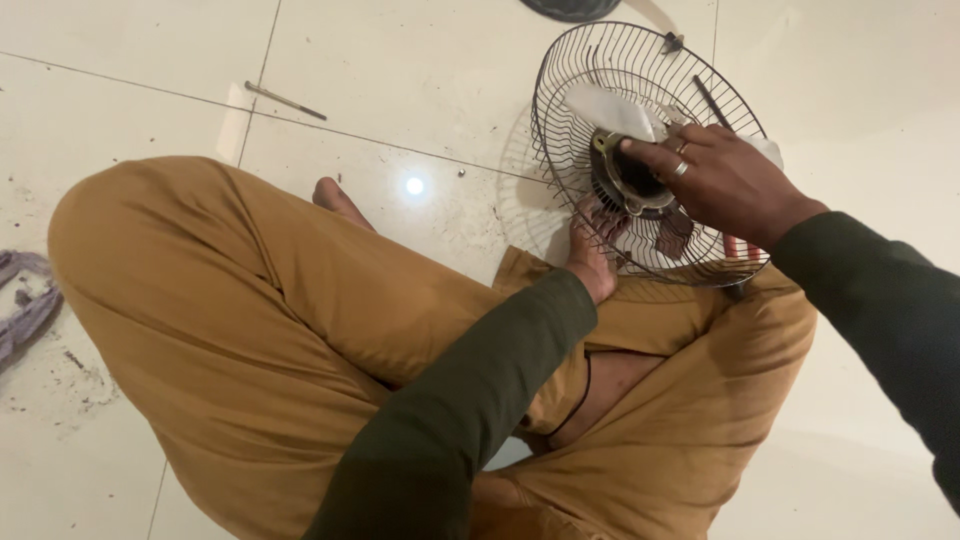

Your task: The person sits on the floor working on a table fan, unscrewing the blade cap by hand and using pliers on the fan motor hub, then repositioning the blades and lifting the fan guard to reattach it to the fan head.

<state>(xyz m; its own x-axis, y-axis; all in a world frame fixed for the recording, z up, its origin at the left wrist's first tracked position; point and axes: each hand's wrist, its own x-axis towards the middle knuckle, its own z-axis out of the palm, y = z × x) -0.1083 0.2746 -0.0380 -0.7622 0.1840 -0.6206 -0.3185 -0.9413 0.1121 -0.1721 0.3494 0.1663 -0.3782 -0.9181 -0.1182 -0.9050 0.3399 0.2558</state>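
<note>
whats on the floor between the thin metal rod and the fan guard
In the head view, between the thin metal rod and the wire fan guard lie bare white tiles, a grout line, a bright light reflection and a tiny dark speck.

The person sits cross-legged, both arms in dark green sleeves reaching forward toward the wire fan guard (640, 150). The left hand (592, 250) grips the guard's near rim from below, fingers curled through the wires. The right hand (725, 180) lies palm-down over the guard's centre hub, fingers spread leftward, rings on two fingers.
</note>
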